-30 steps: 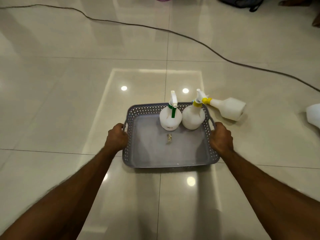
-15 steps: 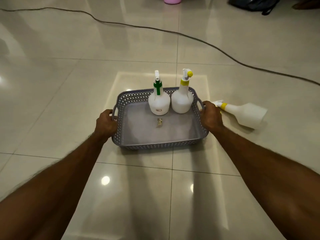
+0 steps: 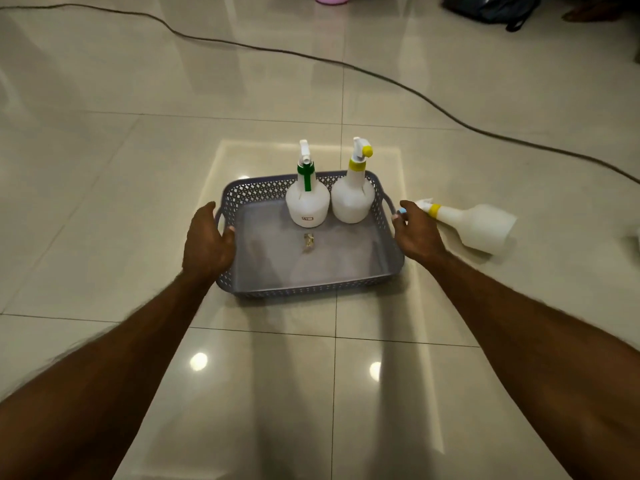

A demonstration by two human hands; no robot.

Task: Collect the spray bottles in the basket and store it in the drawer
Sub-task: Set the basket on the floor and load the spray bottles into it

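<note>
Both hands have loosened from the handles since the earlier frame. Grey basket (image 3: 311, 268) rests on the floor (image 3: 104, 168), holding the green-trigger bottle (image 3: 307, 202) and yellow-capped bottle (image 3: 353, 197) upright at 12 o'clock. Left hand (image 3: 207, 242) lies slack on the rim; right hand (image 3: 417, 233), open and empty, hovers beside the fallen bottle (image 3: 474, 225) at 3 o'clock. That bottle is best grasped around its neck.
</note>
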